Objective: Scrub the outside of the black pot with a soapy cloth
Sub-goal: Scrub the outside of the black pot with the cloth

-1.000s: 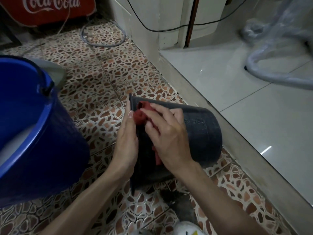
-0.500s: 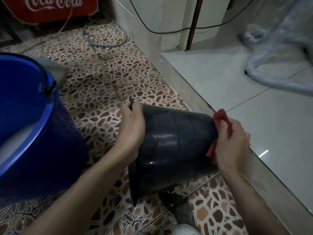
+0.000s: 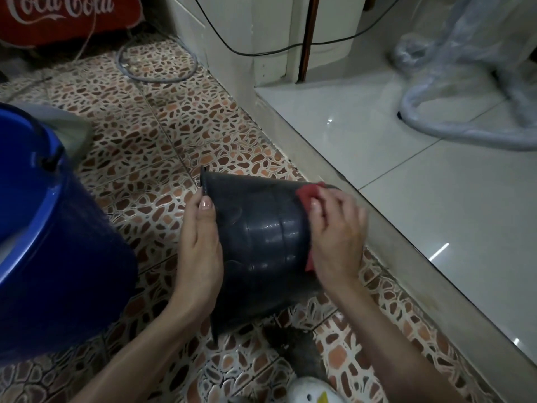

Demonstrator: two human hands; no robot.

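Note:
The black pot (image 3: 258, 237) lies on its side on the patterned floor, rim to the left, base to the right. My left hand (image 3: 200, 242) grips the pot at its rim end, thumb on the outer wall. My right hand (image 3: 337, 237) holds the red cloth (image 3: 308, 196) against the pot's base end, fingers curled over the cloth. Only two bits of the cloth show, one above my fingers and one under my palm. The pot's wet wall shines between my hands.
A large blue bucket (image 3: 58, 242) stands close at the left. A raised step (image 3: 392, 237) runs diagonally right of the pot, with glossy white tiles beyond. A grey hose (image 3: 157, 77) and a red sign (image 3: 58, 18) lie at the back. A plastic-wrapped stand (image 3: 465, 112) sits far right.
My right hand swept the cloth from the pot's rim end along its wall to the base, then came back slightly over the wall. My left hand shifted its hold at the rim.

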